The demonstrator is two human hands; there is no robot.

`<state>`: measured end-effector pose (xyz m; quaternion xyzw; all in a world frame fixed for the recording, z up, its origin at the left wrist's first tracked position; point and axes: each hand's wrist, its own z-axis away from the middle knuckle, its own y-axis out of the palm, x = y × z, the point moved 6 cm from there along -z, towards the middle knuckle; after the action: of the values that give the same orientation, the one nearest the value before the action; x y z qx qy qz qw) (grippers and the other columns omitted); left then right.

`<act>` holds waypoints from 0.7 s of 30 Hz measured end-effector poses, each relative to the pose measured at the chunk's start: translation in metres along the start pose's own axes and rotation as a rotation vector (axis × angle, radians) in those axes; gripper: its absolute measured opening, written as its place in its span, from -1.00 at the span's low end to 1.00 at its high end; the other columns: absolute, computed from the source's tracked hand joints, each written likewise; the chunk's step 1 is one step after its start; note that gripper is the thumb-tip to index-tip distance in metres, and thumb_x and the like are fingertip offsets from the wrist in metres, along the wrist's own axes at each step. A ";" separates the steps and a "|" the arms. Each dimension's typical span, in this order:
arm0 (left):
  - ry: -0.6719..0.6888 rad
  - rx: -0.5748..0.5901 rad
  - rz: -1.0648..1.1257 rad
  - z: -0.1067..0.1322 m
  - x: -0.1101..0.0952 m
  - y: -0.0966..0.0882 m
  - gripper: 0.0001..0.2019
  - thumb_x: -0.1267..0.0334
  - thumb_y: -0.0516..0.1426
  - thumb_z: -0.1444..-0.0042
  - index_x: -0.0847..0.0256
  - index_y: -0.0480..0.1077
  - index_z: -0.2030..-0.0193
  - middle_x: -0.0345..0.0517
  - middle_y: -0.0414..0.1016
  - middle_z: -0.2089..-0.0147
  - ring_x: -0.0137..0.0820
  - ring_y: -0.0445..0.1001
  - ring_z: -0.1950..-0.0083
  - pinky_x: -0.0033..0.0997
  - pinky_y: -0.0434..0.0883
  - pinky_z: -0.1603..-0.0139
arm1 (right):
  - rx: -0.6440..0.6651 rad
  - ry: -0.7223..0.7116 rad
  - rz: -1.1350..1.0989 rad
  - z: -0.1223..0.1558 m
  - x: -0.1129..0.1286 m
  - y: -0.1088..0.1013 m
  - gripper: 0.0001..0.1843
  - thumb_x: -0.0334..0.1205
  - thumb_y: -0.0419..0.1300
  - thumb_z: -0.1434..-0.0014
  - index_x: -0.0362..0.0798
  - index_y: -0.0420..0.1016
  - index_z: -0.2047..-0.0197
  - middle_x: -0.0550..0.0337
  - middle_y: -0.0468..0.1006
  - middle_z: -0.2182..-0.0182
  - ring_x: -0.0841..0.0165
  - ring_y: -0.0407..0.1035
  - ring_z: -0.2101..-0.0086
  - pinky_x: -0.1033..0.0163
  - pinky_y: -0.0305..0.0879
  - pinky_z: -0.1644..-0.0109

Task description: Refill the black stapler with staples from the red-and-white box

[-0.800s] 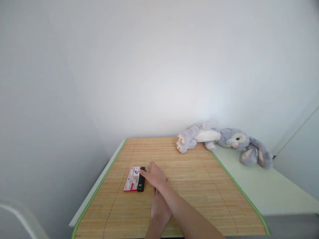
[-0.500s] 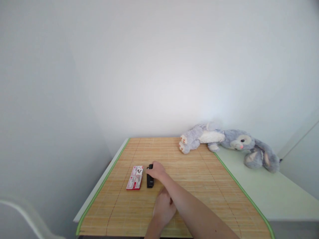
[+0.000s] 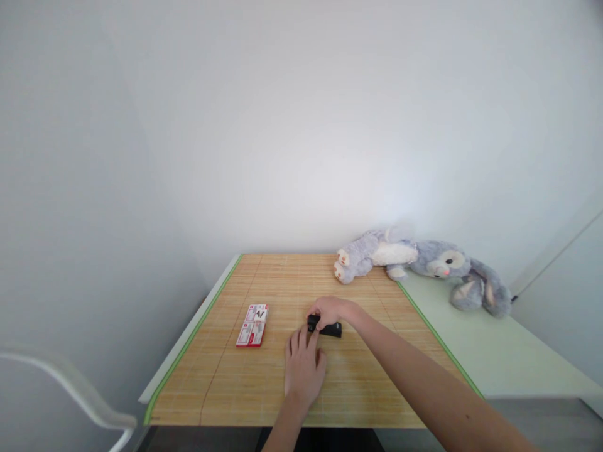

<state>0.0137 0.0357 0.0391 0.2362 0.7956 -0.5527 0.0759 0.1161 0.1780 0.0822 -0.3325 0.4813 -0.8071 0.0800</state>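
A black stapler lies crosswise on the bamboo mat, its long side running left to right. My right hand reaches over from the right, with thumb and fingers closed around its left part. Just in front, my left hand rests palm down with fingers stretched out, the fingertips close to the stapler's left end; whether they touch it I cannot tell. Part of the stapler is hidden under my right fingers. To the left lie red-and-white small boxes, a far one and a near one, set end to end.
A grey plush rabbit lies on its side at the back right, partly on the mat and partly on the white tabletop. The wall rises behind the table. A curved white bar stands at the lower left.
The stapler has turned from pointing away from me to lying crosswise, and has moved right with my right hand. My left hand has come out from under the right forearm and spread its fingers.
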 end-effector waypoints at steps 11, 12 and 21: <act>-0.065 0.075 0.032 0.007 -0.005 0.006 -0.40 0.13 0.02 -0.29 -0.04 0.10 -0.47 -0.03 0.08 -0.51 0.08 -0.03 -0.49 0.37 -0.21 -0.47 | -0.298 0.018 -0.310 0.049 0.000 -0.017 -0.56 -0.32 0.40 0.18 0.04 0.65 0.13 0.22 0.68 0.19 0.20 0.49 0.15 0.25 0.33 0.06; -0.064 0.075 0.036 0.008 -0.005 0.006 -0.40 0.14 0.02 -0.29 -0.03 0.10 -0.47 -0.03 0.08 -0.51 0.08 -0.03 -0.49 0.37 -0.22 -0.47 | -0.340 0.011 -0.351 0.061 -0.003 -0.019 -0.55 -0.31 0.39 0.14 0.00 0.63 0.09 0.19 0.67 0.17 0.22 0.50 0.16 0.23 0.35 0.05; -0.054 0.045 0.005 0.010 -0.005 0.006 -0.39 0.14 0.02 -0.29 0.00 0.09 -0.48 0.00 0.09 -0.50 0.05 0.00 -0.47 0.35 -0.22 -0.48 | -0.709 0.038 -0.712 0.142 -0.071 0.000 -0.62 -0.20 0.40 0.10 -0.06 0.51 0.16 0.13 0.60 0.22 0.25 0.46 0.15 0.08 0.39 -0.05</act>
<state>0.0196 0.0271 0.0328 0.2246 0.7802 -0.5763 0.0934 0.2583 0.1070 0.0945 -0.4683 0.5837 -0.5771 -0.3270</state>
